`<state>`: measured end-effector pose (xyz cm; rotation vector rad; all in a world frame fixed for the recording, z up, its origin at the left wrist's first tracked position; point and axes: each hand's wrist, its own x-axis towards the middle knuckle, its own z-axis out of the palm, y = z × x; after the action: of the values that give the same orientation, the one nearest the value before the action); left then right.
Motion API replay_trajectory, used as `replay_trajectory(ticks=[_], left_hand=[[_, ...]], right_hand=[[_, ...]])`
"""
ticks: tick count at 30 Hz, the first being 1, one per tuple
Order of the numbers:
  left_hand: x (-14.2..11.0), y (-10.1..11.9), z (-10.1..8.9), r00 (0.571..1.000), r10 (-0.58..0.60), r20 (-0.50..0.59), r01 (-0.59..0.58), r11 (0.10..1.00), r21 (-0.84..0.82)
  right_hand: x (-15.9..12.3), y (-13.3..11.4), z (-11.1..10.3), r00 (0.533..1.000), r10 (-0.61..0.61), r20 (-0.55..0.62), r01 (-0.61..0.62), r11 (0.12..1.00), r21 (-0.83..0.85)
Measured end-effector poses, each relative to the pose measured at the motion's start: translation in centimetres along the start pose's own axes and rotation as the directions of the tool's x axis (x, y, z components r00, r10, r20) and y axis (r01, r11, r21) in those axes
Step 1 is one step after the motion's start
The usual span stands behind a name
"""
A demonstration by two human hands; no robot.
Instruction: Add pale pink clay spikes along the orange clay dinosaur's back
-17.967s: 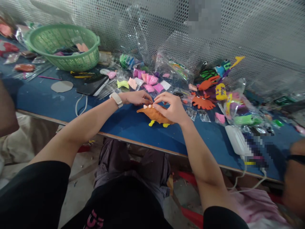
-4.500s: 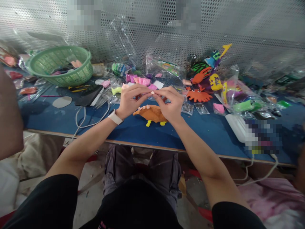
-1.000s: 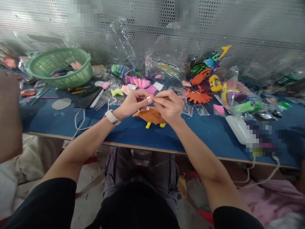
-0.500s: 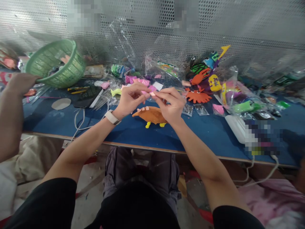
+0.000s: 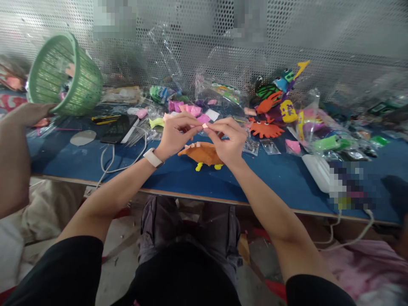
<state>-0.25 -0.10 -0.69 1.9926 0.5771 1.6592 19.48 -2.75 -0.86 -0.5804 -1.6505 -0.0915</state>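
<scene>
Between my fingertips is a small pale pink piece of modelling clay (image 5: 205,126). My left hand (image 5: 178,134) pinches it from one side, and my right hand (image 5: 230,138) pinches it from the other. Just below them on the blue table stands a brown clay animal figure (image 5: 204,154) with yellow feet. Small pale pink pieces run along the left part of its back. Its right end is hidden behind my right hand.
At the left, another person's hand (image 5: 32,112) grips a tilted green basket (image 5: 84,83). A phone (image 5: 119,128) with a white cable lies nearby. Orange clay crab (image 5: 266,128), clay figures and plastic packets line the back. A white power bank (image 5: 315,172) sits at right.
The other person's hand has tipped the green basket further upright onto its side, its opening now facing more toward me. My hands have barely moved, still pinching the pink clay.
</scene>
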Motion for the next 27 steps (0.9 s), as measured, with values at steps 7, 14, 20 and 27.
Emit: replay_trajectory(ticks=[7,14,20,27], left_hand=[[-0.04,-0.09,0.05,1.000,-0.006,0.012,0.006,1.000,0.018],[-0.04,-0.37,0.12,1.000,-0.008,0.006,0.008,1.000,0.030],[-0.05,-0.48,0.06,1.000,-0.003,-0.016,0.004,0.999,0.033],[-0.18,-0.58,0.07,1.000,0.002,-0.002,-0.002,0.998,0.069]], right_hand=[[0.22,-0.39,-0.11,1.000,0.013,0.004,-0.013,1.000,-0.004],[0.12,-0.44,-0.05,0.998,0.063,0.025,-0.064,0.997,0.043],[0.17,-0.21,-0.03,0.995,0.097,0.021,-0.098,0.995,0.032],[0.01,0.03,0.04,0.992,0.127,0.027,-0.127,0.992,-0.008]])
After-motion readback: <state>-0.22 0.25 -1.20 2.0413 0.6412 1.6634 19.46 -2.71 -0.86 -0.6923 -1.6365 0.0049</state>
